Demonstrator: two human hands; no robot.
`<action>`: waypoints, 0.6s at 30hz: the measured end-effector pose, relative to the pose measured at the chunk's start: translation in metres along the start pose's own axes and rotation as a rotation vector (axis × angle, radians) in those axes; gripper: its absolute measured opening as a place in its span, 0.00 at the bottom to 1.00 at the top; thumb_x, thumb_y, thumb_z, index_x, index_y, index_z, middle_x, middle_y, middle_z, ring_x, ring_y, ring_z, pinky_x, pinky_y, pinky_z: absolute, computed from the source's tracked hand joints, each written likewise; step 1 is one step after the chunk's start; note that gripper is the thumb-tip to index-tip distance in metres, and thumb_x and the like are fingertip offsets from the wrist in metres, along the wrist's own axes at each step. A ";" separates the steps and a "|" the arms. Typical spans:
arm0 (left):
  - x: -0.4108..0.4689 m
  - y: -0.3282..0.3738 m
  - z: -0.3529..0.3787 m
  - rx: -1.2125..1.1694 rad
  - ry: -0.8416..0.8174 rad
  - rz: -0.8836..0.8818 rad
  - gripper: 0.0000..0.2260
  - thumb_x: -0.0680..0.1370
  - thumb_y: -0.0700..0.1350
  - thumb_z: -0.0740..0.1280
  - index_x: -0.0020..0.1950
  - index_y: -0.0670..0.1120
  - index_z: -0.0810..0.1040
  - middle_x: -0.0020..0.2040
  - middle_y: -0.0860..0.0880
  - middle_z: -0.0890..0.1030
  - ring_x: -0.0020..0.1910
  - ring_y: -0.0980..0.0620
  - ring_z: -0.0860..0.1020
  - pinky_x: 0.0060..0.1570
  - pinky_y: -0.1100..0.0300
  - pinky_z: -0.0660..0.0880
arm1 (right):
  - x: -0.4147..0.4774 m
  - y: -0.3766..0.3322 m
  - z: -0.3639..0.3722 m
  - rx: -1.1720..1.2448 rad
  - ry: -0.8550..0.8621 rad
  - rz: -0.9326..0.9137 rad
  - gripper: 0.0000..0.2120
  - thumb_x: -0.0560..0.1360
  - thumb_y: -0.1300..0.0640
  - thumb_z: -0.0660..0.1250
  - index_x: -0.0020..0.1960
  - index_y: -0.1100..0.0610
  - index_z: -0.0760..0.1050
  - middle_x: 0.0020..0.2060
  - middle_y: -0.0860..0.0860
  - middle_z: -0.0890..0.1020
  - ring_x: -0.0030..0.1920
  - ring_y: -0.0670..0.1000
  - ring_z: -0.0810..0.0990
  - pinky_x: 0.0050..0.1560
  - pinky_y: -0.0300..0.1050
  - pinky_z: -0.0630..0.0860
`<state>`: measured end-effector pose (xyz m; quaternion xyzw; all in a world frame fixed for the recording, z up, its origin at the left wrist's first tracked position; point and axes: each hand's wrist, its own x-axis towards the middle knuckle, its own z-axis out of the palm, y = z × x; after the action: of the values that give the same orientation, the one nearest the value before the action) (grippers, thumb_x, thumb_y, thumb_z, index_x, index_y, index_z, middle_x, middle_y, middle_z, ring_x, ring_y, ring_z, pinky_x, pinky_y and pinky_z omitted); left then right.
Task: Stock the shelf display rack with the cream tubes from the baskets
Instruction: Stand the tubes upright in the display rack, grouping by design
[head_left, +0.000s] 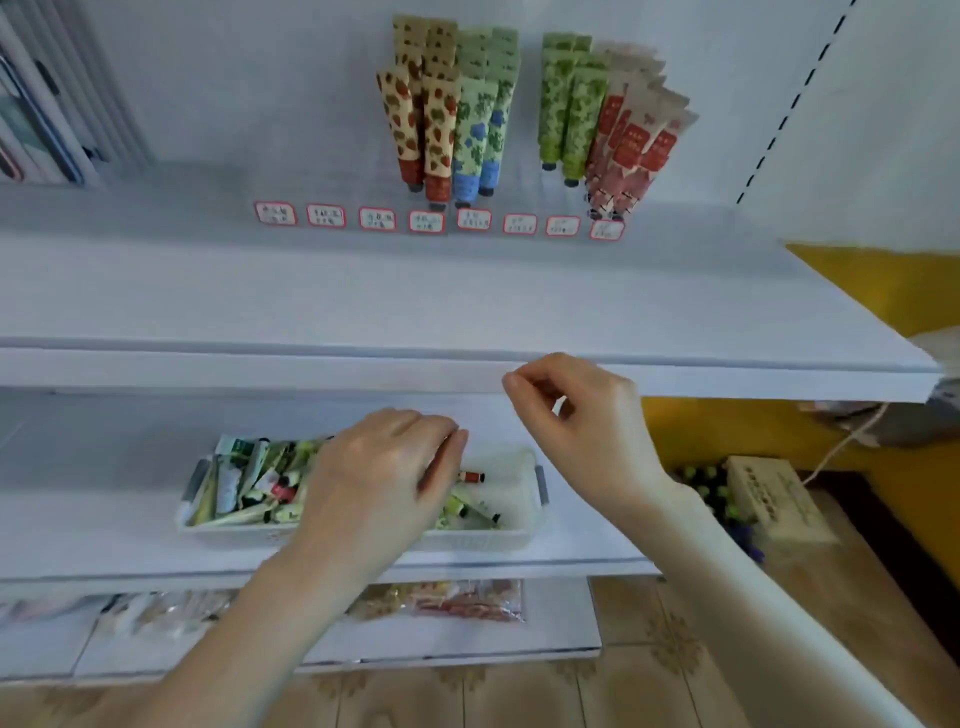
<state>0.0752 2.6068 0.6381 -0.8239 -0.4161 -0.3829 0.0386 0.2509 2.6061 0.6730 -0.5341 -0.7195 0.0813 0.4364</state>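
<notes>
A display shelf (467, 291) is set above the white basket (467, 540). The left hand (379, 467) is lowered into the basket, fingers curled; any grip cannot be told. The right hand (582, 421) is raised above its right end, fingers curled on nothing. Cream tubes (244, 488) are heaped inside the basket.

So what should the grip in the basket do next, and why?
Probably the left grip should pinch the red-capped tube beside it and lift it out: it's down in the basket, and the rack has empty slots.
</notes>
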 end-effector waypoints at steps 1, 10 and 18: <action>-0.014 -0.003 0.009 -0.002 -0.059 -0.049 0.15 0.77 0.48 0.59 0.37 0.45 0.81 0.31 0.50 0.80 0.30 0.48 0.78 0.26 0.56 0.74 | -0.014 0.009 0.004 -0.007 -0.059 0.042 0.09 0.75 0.57 0.65 0.39 0.61 0.78 0.32 0.50 0.80 0.37 0.49 0.75 0.36 0.36 0.70; -0.094 -0.049 0.102 -0.012 -0.575 -0.430 0.10 0.79 0.46 0.62 0.40 0.44 0.74 0.32 0.51 0.72 0.31 0.51 0.71 0.29 0.62 0.62 | -0.073 0.121 0.077 -0.057 -0.426 0.546 0.11 0.78 0.58 0.62 0.39 0.63 0.73 0.25 0.51 0.70 0.30 0.52 0.69 0.38 0.47 0.70; -0.088 -0.096 0.204 0.166 -0.846 -0.525 0.10 0.81 0.47 0.59 0.49 0.41 0.75 0.53 0.43 0.77 0.43 0.44 0.78 0.36 0.58 0.66 | -0.075 0.203 0.163 -0.174 -0.642 0.700 0.09 0.79 0.59 0.55 0.42 0.59 0.71 0.29 0.49 0.71 0.37 0.56 0.74 0.61 0.56 0.68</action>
<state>0.0970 2.6897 0.4121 -0.7686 -0.6175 0.0221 -0.1654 0.2796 2.6843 0.4152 -0.7266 -0.5990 0.3236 0.0926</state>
